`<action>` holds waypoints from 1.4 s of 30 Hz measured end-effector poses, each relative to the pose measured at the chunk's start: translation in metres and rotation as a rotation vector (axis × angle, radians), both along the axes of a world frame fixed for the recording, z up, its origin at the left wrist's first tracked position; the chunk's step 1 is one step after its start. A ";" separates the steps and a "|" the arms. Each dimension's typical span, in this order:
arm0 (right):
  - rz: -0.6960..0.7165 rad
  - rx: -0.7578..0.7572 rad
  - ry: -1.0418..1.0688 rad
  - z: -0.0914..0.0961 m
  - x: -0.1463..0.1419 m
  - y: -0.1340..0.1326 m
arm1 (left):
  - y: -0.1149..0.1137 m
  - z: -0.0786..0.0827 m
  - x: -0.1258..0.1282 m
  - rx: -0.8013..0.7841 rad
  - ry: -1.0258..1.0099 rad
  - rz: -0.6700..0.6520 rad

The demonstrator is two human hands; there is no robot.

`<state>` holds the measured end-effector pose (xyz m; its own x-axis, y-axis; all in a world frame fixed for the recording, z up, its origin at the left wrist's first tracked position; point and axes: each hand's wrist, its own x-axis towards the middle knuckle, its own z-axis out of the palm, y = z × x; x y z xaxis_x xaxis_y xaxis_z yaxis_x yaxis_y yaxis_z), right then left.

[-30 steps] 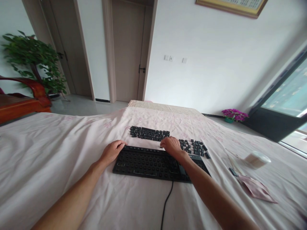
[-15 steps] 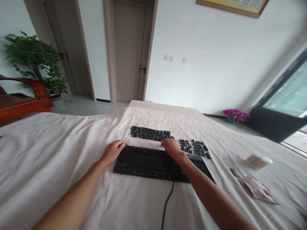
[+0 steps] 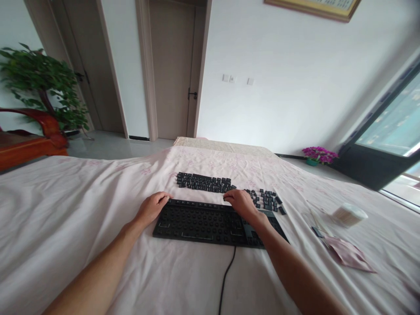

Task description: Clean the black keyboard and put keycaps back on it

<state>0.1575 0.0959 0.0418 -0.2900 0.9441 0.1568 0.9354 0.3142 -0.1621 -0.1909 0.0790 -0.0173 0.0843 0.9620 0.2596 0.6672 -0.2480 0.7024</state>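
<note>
A black keyboard (image 3: 197, 222) with most of its keycaps off lies on the pink-white sheet, its small studs showing. My left hand (image 3: 153, 207) is closed at its far left corner, thumb and fingers on the edge. Above the keyboard's far edge is my right hand (image 3: 242, 202), fingers pinched, with a small dark keycap (image 3: 225, 198) at the tips. Just beyond lies a block of loose black keycaps (image 3: 205, 182) in rough rows. More loose keycaps (image 3: 271, 200) are scattered to the right, partly hidden by my right hand.
At right stand a clear tub of cotton swabs (image 3: 349, 215) and a pink cloth (image 3: 349, 253), with a small dark-ended tool (image 3: 317, 232) beside it. The keyboard's black cable (image 3: 226, 278) runs toward me. A wooden chair (image 3: 36, 135) stands at far left.
My right hand has moved slightly right, away from the keycap block, and a dark keycap now shows at its fingertips. My left hand stays at the keyboard corner. The view has shifted a little.
</note>
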 end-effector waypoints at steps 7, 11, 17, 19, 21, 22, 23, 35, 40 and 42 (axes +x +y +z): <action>0.084 0.036 0.049 0.002 0.012 -0.028 | 0.002 -0.002 -0.001 -0.018 0.020 0.010; 0.085 0.043 0.017 -0.001 0.009 -0.037 | 0.001 -0.002 -0.001 -0.016 0.020 0.016; 0.068 0.068 -0.008 -0.003 0.004 -0.037 | 0.002 -0.002 -0.001 -0.012 0.028 0.015; 0.058 0.073 -0.020 -0.004 0.004 -0.036 | 0.002 -0.002 -0.001 -0.010 0.025 0.010; 0.059 0.072 -0.024 -0.005 0.004 -0.035 | 0.002 -0.002 -0.001 -0.005 0.023 0.007; 0.066 0.071 -0.024 -0.006 0.004 -0.035 | 0.002 -0.002 -0.001 -0.002 0.022 0.006; 0.073 0.072 -0.023 -0.006 0.004 -0.036 | 0.002 -0.002 -0.001 0.000 0.021 0.008; 0.058 0.158 0.006 -0.016 0.004 -0.043 | 0.002 -0.002 -0.002 -0.005 0.028 0.019; 0.024 0.172 0.067 -0.023 0.005 -0.044 | 0.001 -0.002 -0.001 -0.007 0.033 0.019; 0.012 0.166 0.081 -0.024 0.005 -0.045 | 0.001 -0.002 -0.001 -0.007 0.040 0.022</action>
<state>0.1621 0.0514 0.0179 -0.2808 0.8999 0.3336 0.9176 0.3536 -0.1816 -0.1918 0.0800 -0.0190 0.0733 0.9655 0.2500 0.6997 -0.2284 0.6769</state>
